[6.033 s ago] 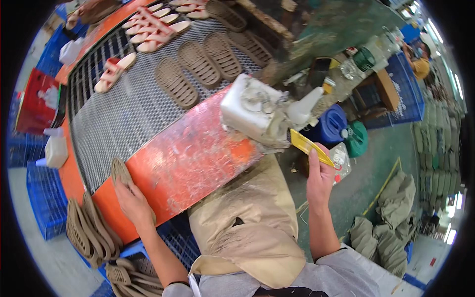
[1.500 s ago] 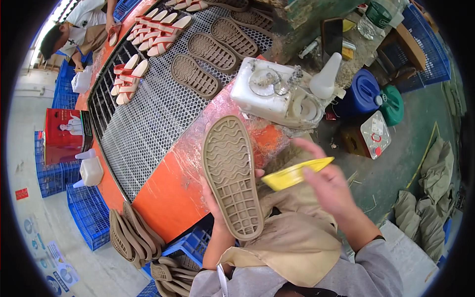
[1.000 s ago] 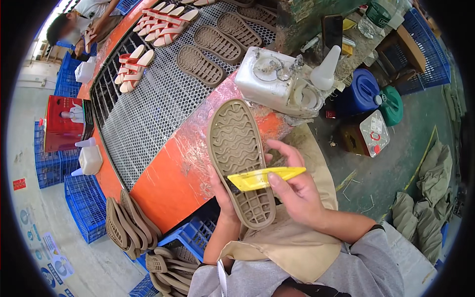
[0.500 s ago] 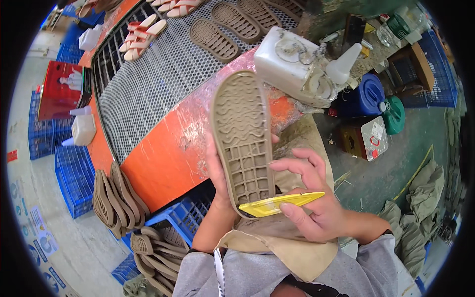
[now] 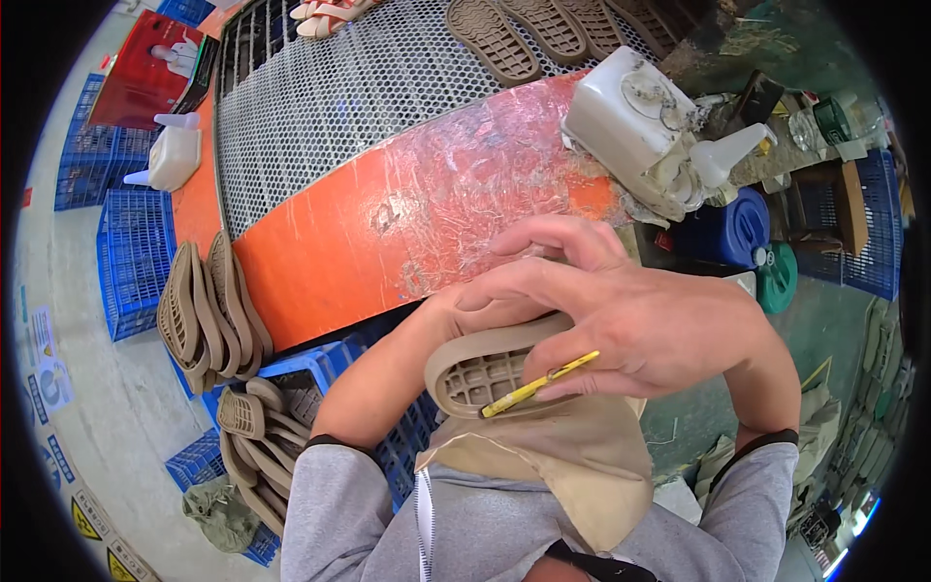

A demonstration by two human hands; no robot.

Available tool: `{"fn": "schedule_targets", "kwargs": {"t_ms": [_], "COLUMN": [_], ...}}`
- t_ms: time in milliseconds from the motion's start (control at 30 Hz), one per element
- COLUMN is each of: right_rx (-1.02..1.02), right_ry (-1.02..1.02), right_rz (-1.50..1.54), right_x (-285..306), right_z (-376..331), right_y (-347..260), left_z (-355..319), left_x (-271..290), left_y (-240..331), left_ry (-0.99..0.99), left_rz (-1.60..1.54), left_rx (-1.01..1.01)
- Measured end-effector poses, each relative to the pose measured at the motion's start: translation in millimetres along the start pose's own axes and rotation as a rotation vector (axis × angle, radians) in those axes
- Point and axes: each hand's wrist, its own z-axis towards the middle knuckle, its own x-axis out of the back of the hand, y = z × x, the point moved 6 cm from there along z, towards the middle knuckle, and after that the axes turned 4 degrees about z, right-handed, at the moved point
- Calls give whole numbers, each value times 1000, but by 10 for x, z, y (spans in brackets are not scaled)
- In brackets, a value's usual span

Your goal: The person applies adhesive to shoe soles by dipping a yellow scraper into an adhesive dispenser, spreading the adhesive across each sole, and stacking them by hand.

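Note:
A brown sandal sole [image 5: 485, 380] lies low in front of my body, its grid-patterned underside facing up, over the beige apron [image 5: 543, 446]. My left hand [image 5: 490, 306] is closed round its far side, partly hidden behind my right hand. Reaching across from the right, my right hand [image 5: 645, 325] pinches a slim, flat yellow hand tool [image 5: 543, 382], which shows edge-on. Its narrow dark tip is at the sole's near rim; whether they touch I cannot tell. My right hand hides the far end of the sole.
Ahead stands an orange bench [image 5: 339, 252] with a metal mesh [image 5: 320, 126] bearing soles and strapped sandals. A glue-crusted white jug [image 5: 630, 121] sits on its right edge. Stacked soles [image 5: 199, 310] and blue crates [image 5: 141, 257] are at the left, a blue drum [image 5: 727, 228] at the right.
The sole has swung from upright to lying low and foreshortened. My right hand has moved up and over it, and the yellow tool has turned edge-on. The view has shifted.

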Motion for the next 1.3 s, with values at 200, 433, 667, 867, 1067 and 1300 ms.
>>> {"fn": "schedule_targets", "kwargs": {"t_ms": [200, 433, 667, 867, 1067, 1300], "right_rx": [-101, -278, -486, -484, -618, -744], "right_ry": [9, 98, 639, 1089, 1270, 1305], "right_rz": [-25, -119, -429, -49, 164, 145], "right_x": [136, 190, -195, -475, -425, -291], "right_z": [-384, -960, -1079, -1144, -1324, -1411], "right_y": [105, 73, 117, 350, 613, 688], "left_z": [236, 127, -105, -128, 719, 2020], "left_x": [-18, -103, 19, 1042, 2860, 4521], "left_y": [-101, 317, 433, 629, 1090, 2174], "left_ry": [-179, -109, 346, 663, 834, 922], "left_rz": [44, -8, -272, -645, -510, -427], "left_rx": [152, 426, 137, -322, -407, -497]}}
